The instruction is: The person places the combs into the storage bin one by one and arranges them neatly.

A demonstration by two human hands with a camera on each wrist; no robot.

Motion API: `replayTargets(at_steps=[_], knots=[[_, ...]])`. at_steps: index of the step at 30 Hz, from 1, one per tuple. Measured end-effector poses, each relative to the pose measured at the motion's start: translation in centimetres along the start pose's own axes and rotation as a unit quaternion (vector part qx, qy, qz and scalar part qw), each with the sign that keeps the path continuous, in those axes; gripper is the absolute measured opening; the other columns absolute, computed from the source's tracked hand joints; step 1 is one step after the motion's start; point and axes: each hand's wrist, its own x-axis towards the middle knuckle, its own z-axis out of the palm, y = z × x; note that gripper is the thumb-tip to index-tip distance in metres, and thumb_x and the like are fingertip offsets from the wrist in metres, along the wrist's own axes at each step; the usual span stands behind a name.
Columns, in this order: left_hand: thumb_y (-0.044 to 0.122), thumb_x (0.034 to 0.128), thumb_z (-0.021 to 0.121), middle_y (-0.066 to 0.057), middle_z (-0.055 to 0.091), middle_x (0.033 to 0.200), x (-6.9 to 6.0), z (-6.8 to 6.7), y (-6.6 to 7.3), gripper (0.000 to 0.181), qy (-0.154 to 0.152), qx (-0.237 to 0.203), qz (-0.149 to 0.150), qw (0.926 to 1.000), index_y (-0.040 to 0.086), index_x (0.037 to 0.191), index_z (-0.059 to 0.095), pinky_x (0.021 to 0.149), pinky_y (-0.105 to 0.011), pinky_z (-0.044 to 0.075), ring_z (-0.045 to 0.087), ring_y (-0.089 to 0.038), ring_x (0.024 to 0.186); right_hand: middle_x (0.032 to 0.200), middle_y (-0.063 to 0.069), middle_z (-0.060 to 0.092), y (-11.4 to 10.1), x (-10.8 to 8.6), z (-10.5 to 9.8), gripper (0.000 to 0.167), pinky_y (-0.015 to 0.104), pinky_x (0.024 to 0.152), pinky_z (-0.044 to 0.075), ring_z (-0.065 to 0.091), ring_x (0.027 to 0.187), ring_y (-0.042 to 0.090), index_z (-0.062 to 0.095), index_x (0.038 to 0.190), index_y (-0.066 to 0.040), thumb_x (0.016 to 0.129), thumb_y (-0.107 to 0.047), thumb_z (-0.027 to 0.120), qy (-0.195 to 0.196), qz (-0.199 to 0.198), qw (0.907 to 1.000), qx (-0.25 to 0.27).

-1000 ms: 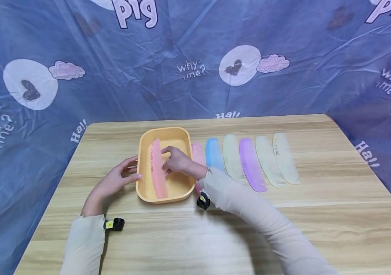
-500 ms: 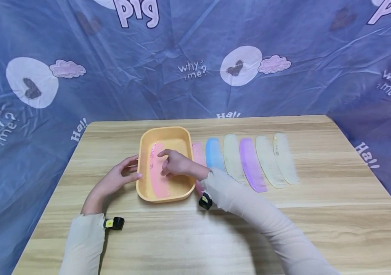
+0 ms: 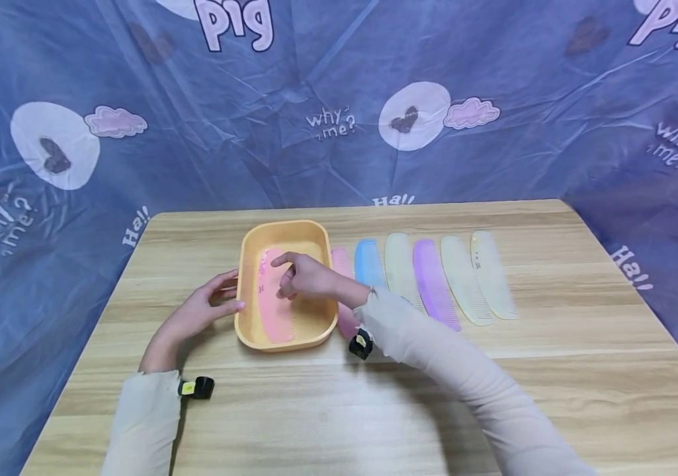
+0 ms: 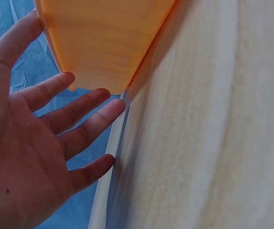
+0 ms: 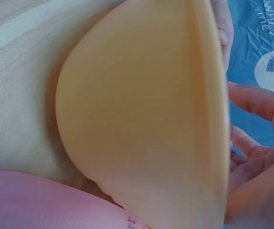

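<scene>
Since the earliest head frame, the pink comb (image 3: 275, 311) had gone from a tilted pose to lying flat on the floor of the orange tray (image 3: 282, 347), and the right hand (image 3: 310, 277) had let go of it.

In the head view, the comb lay toward the left side of the tray, spine to the left and teeth to the right, its length running from near to far. The right hand reached over the right rim and hung above the comb, index finger stretched left, the other fingers loosely bent; its grip was released. The left hand (image 3: 196, 311) stood at the tray's left wall, thumb tip at the rim, its grip relaxed. To the right, on the wooden surface (image 3: 267, 423), lay a second pink comb (image 3: 341, 261), a blue comb (image 3: 368, 261), a pale comb (image 3: 399, 264), a purple comb (image 3: 432, 277) and two more pale combs (image 3: 460, 277).

In the left wrist view, the left hand's fingers were extended and spread beside the tray's outer wall.

In the right wrist view, the tray's wall partly hid the right hand's fingertips; the second pink comb lay just beside the tray.
</scene>
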Motion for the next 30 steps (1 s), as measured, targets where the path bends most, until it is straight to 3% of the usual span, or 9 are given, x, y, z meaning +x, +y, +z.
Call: replayTargets(at_steps=[6,12,16,25,30], knots=[[0.027,0.093,0.064,-0.021,0.037,0.15,-0.2,0.1,0.0,0.076,-0.001,-0.001,-0.01,1.0,0.011,0.154,0.022,0.108,-0.054,0.036,0.039,-0.041,0.136,0.073,0.002,0.058,-0.2,-0.5,-0.3,0.062,0.033,0.071,0.057,0.06,0.063,0.011,0.045,0.137,0.003,0.08,0.007,0.069,0.002,-0.007,1.0,0.002],[0.027,0.093,0.064,-0.021,0.038,0.15,-0.3,0.3,-0.1,0.076,0.001,0.004,-0.01,0.9999,0.011,0.154,0.023,0.108,-0.054,0.036,0.04,-0.04,0.136,0.076,0.003,0.061,-0.4,-1.4,-0.9,0.06,0.025,0.057,0.046,0.06,0.063,0.012,0.046,0.137,0.0,0.082,0.0,0.07,-0.003,-0.018,0.9998,0.004],[0.027,0.093,0.064,-0.022,0.037,0.15,-0.3,0.4,-0.1,0.076,0.002,0.005,-0.009,1.0,0.01,0.154,0.023,0.108,-0.054,0.036,0.04,-0.04,0.136,0.08,0.003,0.062,-0.5,-2.2,-1.5,0.06,0.023,0.056,0.044,0.058,0.065,0.012,0.047,0.137,-0.004,0.083,-0.007,0.073,-0.008,-0.027,0.9995,-0.011],[0.027,0.0925,0.065,-0.023,0.039,0.149,-0.3,0.4,-0.2,0.076,0.008,0.014,-0.002,0.9999,0.008,0.153,0.023,0.106,-0.045,0.039,0.042,-0.04,0.135,0.087,0.001,0.061,-1.1,-3.3,-4.5,0.06,0.021,0.051,0.035,0.058,0.069,0.015,0.048,0.138,-0.013,0.084,-0.013,0.074,0.001,-0.045,0.9982,-0.04],[0.028,0.0929,0.065,-0.024,0.04,0.147,-0.4,0.5,-0.1,0.076,0.005,0.008,-0.003,0.9999,0.008,0.154,0.022,0.107,-0.051,0.037,0.042,-0.041,0.134,0.091,0.002,0.059,-1.5,-4.2,-6.4,0.061,0.022,0.053,0.037,0.055,0.07,0.014,0.047,0.14,-0.015,0.084,-0.013,0.073,0.01,-0.047,0.9975,-0.052]])
